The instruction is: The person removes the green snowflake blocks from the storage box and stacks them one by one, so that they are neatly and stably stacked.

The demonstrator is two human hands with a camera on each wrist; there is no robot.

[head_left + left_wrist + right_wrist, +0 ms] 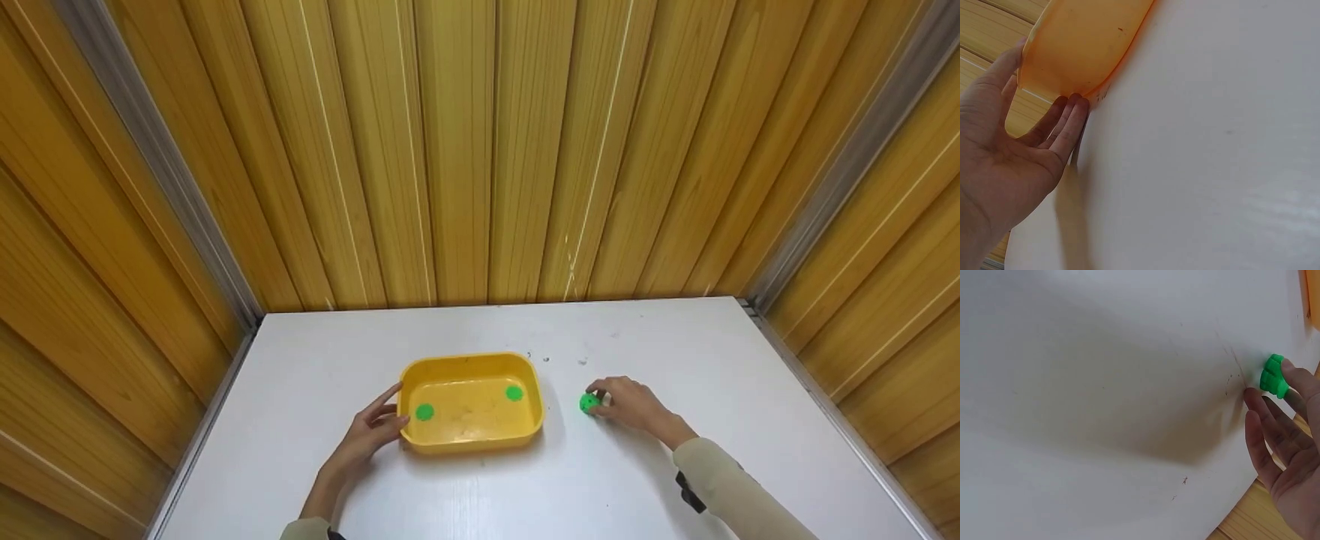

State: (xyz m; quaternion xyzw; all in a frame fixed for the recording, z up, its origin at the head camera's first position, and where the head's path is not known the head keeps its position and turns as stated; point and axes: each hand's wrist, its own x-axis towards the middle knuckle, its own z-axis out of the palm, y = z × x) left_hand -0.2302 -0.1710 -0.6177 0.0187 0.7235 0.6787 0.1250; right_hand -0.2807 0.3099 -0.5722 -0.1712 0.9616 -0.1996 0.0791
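- Enclosing everything, the room shows ribbed yellow-wood wall panels point(465, 150) on the far side, left and right, with grey metal strips point(157, 165) in the corners.
- Filling the near half, a white desk point(675, 345) carries the things; faint dark specks mark it just beyond the tray.
- Sitting near the middle of the desk, a yellow tray point(471, 438) holds two small green pieces point(424, 412), one at its left, one toward its far right.
- Steadying seems to be the left hand point(367, 439)'s job: straight, relaxed fingers point(1067, 121) touch the tray's left wall at its base, thumb up by the rim, nothing grasped.
- Picking up looks like the step in hand: the right hand point(634, 405), right of the tray, has its fingers point(1292, 377) curled onto a third green piece point(589, 403) lying on the desk, well apart from the tray.
- Judging from this, the next move calls for a secure pinch and a clean lift, since the piece is small and could skid away.
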